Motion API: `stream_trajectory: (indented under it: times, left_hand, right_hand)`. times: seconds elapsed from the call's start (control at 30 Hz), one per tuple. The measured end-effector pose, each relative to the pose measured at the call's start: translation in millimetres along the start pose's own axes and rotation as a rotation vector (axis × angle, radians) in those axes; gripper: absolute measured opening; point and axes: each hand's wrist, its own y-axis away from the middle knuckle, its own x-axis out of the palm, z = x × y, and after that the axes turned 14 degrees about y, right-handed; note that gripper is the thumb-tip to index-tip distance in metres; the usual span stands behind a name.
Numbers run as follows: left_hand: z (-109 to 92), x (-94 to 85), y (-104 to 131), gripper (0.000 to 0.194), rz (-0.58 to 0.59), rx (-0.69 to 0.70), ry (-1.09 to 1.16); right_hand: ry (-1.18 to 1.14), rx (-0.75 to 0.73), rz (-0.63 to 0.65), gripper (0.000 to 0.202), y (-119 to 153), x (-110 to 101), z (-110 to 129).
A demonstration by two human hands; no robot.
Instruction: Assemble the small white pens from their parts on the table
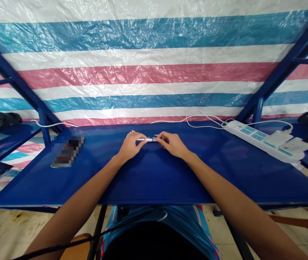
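Observation:
Between my two hands, a slim white pen (148, 139) lies level, just above or on the blue tabletop; the gap, if any, is too small to judge. My left hand (129, 146) pinches its left end with thumb and fingers. At the right end, the thumb and bent fingers of my right hand (172, 144) are closed on the pen's clear and dark section. A small greyish tip shows by the right fingertips, and I cannot make out whether it belongs to the pen. Both ends are partly covered by fingers.
A phone-like object (67, 151), blurred out, lies on the blue table (154, 180) to the left. On the right is a white power strip (262, 139) with plugged-in adapters. A white cable (170, 121) runs along the back edge, before a striped plastic sheet (148, 76).

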Motion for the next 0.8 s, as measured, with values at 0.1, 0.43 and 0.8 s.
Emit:
stream_trajectory:
  times: [0.1,0.43,0.8]
  left_hand:
    - [-0.5,-0.8,0.3,0.022,-0.003,0.007,0.000]
    - [1.0,0.4,0.4,0.021,-0.015,0.029,0.020]
    - [2.5,1.6,0.5,0.022,-0.022,0.031,0.027]
  right_hand:
    - [-0.021,-0.003,-0.004,0.016,0.8,0.8,-1.3]
    - [-0.054,-0.019,-0.020,0.013,0.8,1.4,-1.5]
    - [0.053,-0.003,0.011,0.037,0.7,-1.5,2.0]
